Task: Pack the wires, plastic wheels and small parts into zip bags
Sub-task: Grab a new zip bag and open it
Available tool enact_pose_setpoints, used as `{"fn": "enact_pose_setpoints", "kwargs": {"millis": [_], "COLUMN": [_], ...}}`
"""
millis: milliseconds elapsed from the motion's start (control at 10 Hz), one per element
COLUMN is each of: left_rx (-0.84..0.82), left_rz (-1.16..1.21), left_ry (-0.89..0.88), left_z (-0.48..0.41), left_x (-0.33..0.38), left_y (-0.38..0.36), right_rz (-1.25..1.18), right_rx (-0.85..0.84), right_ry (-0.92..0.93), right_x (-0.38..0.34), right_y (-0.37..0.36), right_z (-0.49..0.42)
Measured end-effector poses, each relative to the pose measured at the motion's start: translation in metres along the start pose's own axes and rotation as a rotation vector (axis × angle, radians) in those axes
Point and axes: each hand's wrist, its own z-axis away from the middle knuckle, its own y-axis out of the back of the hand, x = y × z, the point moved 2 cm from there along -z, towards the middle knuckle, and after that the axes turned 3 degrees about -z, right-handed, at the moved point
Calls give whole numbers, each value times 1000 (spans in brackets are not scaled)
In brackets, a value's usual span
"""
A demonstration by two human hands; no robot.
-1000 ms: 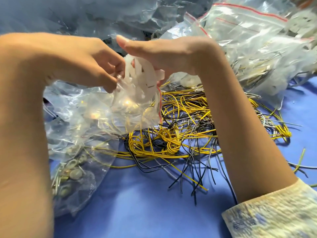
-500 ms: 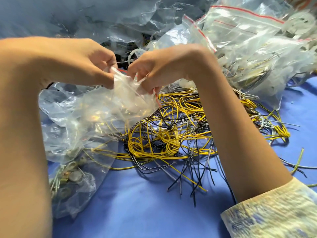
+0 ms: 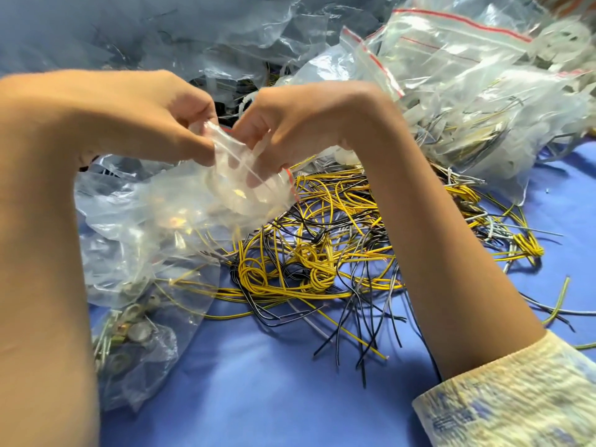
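Centrally, the left hand [image 3: 138, 121] and the right hand [image 3: 309, 124] are meeting close together. Each is pinching the mouth of one clear zip bag [image 3: 222, 204] between curled fingers and thumb, and they are holding it just above the blue counter [image 3: 274, 391].

- Pale plastic parts are showing through the bag's film – too blurred to name.
- Yellow and black wires [image 3: 325, 253] are lying loose in a tangle on the counter, just beside the held bag and passing under the right forearm.
- A bag of small metal parts [image 3: 129, 343] is lying at lower left, partly behind the left forearm.
- Filled zip bags with red seal strips [image 3: 467, 91] are heaping at upper right.
- A patterned sleeve [image 3: 516, 401] is covering the right arm.
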Motion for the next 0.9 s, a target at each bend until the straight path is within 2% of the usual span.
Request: {"fn": "enact_pose_setpoints", "kwargs": {"millis": [200,300,500,600,800,900], "left_rx": [95,116,24,41,193,192], "left_rz": [124,82,57,75,134,80], "left_ry": [-28,-21,-8,-28,-92,-122], "left_z": [-3,-7,-9,-13,-17,-8], "left_x": [0,2,-7,-11,-21,-11], "left_y": [2,0,-3,-3,2,3], "right_rz": [-173,-182,-276,-290,-323,-321], "right_rx": [-51,-11,-6,17,136,70], "right_ry": [104,90,78,83,166,178], "right_x": [-5,-4,-3,-3,-5,-4], "right_y": [-1,-4,-8,-8,-3,-6], "right_z": [5,0,-5,-5,-7,-4]}}
